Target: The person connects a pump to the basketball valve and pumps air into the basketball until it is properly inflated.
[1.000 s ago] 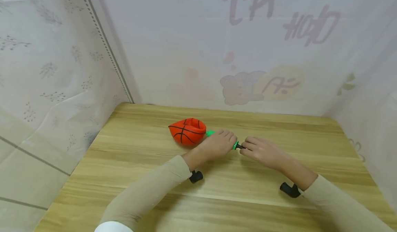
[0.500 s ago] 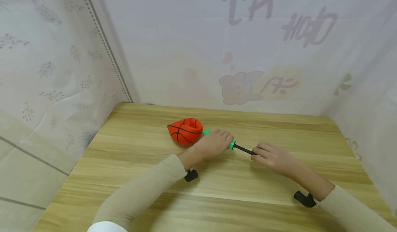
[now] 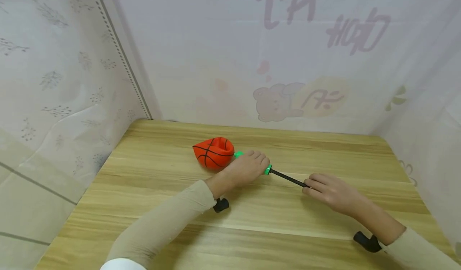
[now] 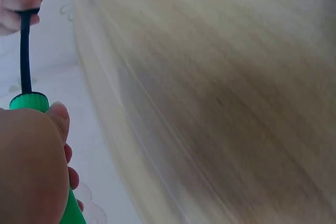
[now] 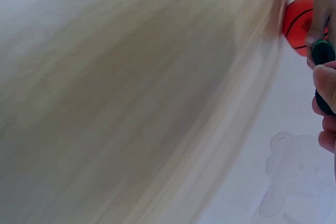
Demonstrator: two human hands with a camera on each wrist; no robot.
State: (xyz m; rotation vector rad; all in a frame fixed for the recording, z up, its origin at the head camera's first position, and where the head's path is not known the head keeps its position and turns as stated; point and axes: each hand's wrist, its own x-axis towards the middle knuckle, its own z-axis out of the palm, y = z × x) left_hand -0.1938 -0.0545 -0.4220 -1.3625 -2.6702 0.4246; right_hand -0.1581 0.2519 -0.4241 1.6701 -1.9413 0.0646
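Observation:
A partly deflated orange-red toy basketball (image 3: 210, 156) with black lines lies dented on the table. Joined to it, or touching it, is the nozzle end of a green hand pump (image 3: 267, 169). My left hand (image 3: 248, 168) grips the pump's barrel and hides most of it; in the left wrist view the fingers wrap round the green body. A long stretch of black rod (image 3: 288, 178) shows out of the barrel. At its far end my right hand (image 3: 333, 192) holds the dark handle, which the fingers largely cover. The right wrist view shows thumb and fingers round that handle.
The wood-grain table (image 3: 273, 238) has its back edge against a printed cloth wall (image 3: 201, 53). Patterned cloth also hangs at the left and right. A black curved fitting (image 3: 366, 242) sits at the right wrist and a similar fitting (image 3: 221, 205) at the left.
My right hand has moved right and toward me, drawing the black rod far out of the pump barrel. My left hand, pump and basketball have shifted slightly left in view.

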